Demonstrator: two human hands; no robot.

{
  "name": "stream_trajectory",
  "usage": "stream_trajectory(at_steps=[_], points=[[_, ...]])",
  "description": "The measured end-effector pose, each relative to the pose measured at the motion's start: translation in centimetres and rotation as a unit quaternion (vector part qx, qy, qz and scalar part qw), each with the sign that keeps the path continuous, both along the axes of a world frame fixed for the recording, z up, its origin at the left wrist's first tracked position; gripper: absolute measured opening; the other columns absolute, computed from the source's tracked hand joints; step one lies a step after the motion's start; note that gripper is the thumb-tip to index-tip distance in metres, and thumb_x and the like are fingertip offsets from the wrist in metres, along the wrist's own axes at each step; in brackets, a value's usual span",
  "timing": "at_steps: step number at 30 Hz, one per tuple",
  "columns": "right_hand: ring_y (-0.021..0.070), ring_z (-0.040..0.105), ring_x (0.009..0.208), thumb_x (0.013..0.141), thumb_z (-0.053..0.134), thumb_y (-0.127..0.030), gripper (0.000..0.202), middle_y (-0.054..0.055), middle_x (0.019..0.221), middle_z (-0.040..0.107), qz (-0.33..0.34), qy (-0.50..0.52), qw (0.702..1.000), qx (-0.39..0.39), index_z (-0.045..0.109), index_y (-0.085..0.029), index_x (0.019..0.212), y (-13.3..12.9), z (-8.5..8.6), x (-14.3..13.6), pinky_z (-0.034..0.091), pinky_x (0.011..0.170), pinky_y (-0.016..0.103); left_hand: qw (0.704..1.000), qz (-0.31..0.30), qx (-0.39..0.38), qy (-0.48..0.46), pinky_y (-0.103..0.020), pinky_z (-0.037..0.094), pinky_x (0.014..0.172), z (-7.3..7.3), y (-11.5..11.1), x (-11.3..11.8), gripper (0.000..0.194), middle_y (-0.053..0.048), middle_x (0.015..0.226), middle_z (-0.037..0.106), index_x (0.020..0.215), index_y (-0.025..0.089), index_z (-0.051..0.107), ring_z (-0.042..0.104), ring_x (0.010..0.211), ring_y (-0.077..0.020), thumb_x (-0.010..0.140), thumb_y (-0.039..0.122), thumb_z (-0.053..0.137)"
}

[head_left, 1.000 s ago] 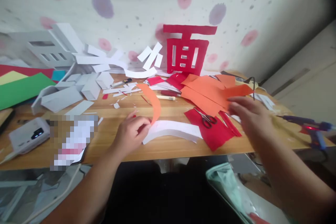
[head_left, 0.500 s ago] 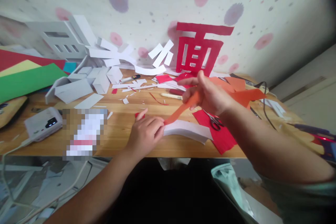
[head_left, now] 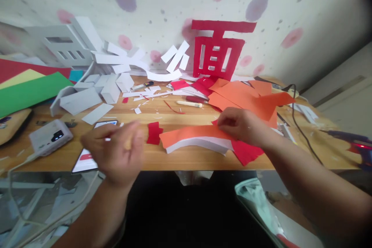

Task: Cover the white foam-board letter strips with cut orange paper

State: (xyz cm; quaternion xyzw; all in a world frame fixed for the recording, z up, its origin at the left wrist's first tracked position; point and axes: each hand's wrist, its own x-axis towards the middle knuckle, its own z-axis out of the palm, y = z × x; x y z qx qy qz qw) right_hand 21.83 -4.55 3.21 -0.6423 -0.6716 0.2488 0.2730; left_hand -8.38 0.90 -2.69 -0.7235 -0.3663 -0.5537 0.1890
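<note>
A strip of orange paper point(head_left: 192, 132) lies along the curved white strip point(head_left: 200, 144) near the table's front edge. At the strip's right end, my right hand point(head_left: 240, 123) pinches the orange paper between thumb and fingers. My left hand point(head_left: 119, 151) is raised to the left, off the paper and in front of the phone with the lit screen point(head_left: 87, 162). Its fingers look bent but are smeared by motion, so I cannot make out whether anything is in them. Red paper point(head_left: 247, 152) lies under the right end, and a small red piece point(head_left: 154, 133) sits left of the strip.
Orange sheets point(head_left: 241, 95) lie behind my right hand. A red cut-out character point(head_left: 219, 50) stands against the wall. White paper shapes point(head_left: 110, 85) crowd the back left. A pen point(head_left: 188, 104), a white phone point(head_left: 50, 136) and a glue gun point(head_left: 360, 149) with its cable are also on the table.
My left hand has let go of the orange strip and moved left. My right hand has come down, bringing the strip's right end onto the white strip. The scissors are no longer visible.
</note>
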Motion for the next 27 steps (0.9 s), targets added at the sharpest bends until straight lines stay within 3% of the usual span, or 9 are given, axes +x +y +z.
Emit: stream_trajectory(at_steps=[1, 3, 6, 8, 11, 15, 21, 27], points=[[0.0094, 0.054, 0.05, 0.075, 0.059, -0.021, 0.005, 0.001, 0.071, 0.064, -0.001, -0.005, 1.0, 0.013, 0.063, -0.018, 0.075, -0.2, -0.3, 0.1, 0.042, 0.047, 0.022, 0.999, 0.005, -0.033, -0.032, -0.033, 0.045, 0.074, -0.1, 0.0, -0.5, 0.021, -0.005, 0.082, 0.06, 0.099, 0.02, 0.068, 0.056, 0.081, -0.0196, 0.079, 0.022, 0.066], [0.0103, 0.055, 0.051, 0.077, 0.06, -0.024, 0.007, 0.002, 0.072, 0.064, -0.004, 0.001, 1.0, 0.026, 0.064, -0.018, 0.077, -0.5, -0.8, 0.3, 0.044, 0.048, 0.023, 0.977, -0.031, -0.208, -0.035, -0.029, 0.044, 0.067, -0.5, 0.1, -1.0, 0.012, -0.002, 0.075, 0.061, 0.09, 0.02, 0.066, 0.056, 0.071, -0.0169, 0.084, 0.028, 0.059], [0.0121, 0.055, 0.052, 0.077, 0.062, -0.029, 0.012, 0.002, 0.068, 0.063, -0.013, 0.013, 1.0, 0.02, 0.064, -0.018, 0.08, -0.8, -1.1, 0.7, 0.044, 0.048, 0.024, 0.874, -0.08, -0.479, -0.006, -0.027, 0.043, 0.061, -1.4, 0.7, -0.5, 0.026, 0.001, 0.073, 0.064, 0.079, 0.021, 0.061, 0.057, 0.066, -0.0159, 0.084, 0.046, 0.056], [0.013, 0.057, 0.055, 0.077, 0.063, -0.031, 0.014, 0.003, 0.07, 0.063, -0.018, 0.011, 1.0, 0.022, 0.065, -0.018, 0.08, -0.9, -1.3, 0.9, 0.044, 0.049, 0.025, 0.834, -0.077, -0.546, -0.016, -0.027, 0.042, 0.062, -2.1, 1.4, 0.1, 0.031, 0.001, 0.073, 0.065, 0.079, 0.022, 0.059, 0.058, 0.067, -0.0165, 0.079, 0.053, 0.059], [0.0131, 0.058, 0.061, 0.078, 0.062, -0.031, 0.013, 0.004, 0.078, 0.065, -0.015, -0.02, 0.999, 0.047, 0.066, -0.018, 0.077, -0.8, -1.8, 1.2, 0.046, 0.053, 0.025, 0.815, -0.106, -0.569, -0.03, -0.026, 0.04, 0.061, -2.8, 2.3, 0.7, 0.031, 0.002, 0.071, 0.064, 0.077, 0.022, 0.057, 0.057, 0.066, -0.016, 0.078, 0.052, 0.06], [0.0127, 0.059, 0.065, 0.079, 0.061, -0.025, 0.009, 0.003, 0.081, 0.065, -0.005, -0.065, 0.996, 0.056, 0.067, -0.019, 0.077, -0.9, -2.6, 1.4, 0.046, 0.057, 0.024, 0.814, -0.133, -0.563, -0.052, -0.025, 0.038, 0.059, -3.4, 2.6, 0.9, 0.027, 0.003, 0.066, 0.059, 0.073, 0.021, 0.053, 0.052, 0.062, -0.0136, 0.081, 0.047, 0.058], [0.0109, 0.057, 0.062, 0.077, 0.062, -0.016, 0.006, 0.001, 0.077, 0.062, 0.003, -0.106, 0.993, 0.048, 0.066, -0.019, 0.074, -1.4, -2.6, 1.5, 0.043, 0.056, 0.022, 0.795, -0.173, -0.575, -0.082, -0.025, 0.038, 0.061, -3.6, 2.6, 0.7, 0.026, 0.003, 0.071, 0.06, 0.077, 0.021, 0.054, 0.052, 0.064, -0.0131, 0.082, 0.045, 0.059], [0.0131, 0.058, 0.069, 0.079, 0.059, -0.012, 0.01, 0.002, 0.078, 0.062, 0.025, -0.102, 0.993, 0.056, 0.064, -0.018, 0.072, -1.6, -3.1, 1.5, 0.044, 0.062, 0.024, 0.785, -0.178, -0.583, -0.116, -0.023, 0.033, 0.057, -3.6, 2.4, 0.9, 0.022, 0.005, 0.063, 0.053, 0.074, 0.02, 0.053, 0.045, 0.058, -0.0105, 0.082, 0.04, 0.06]])
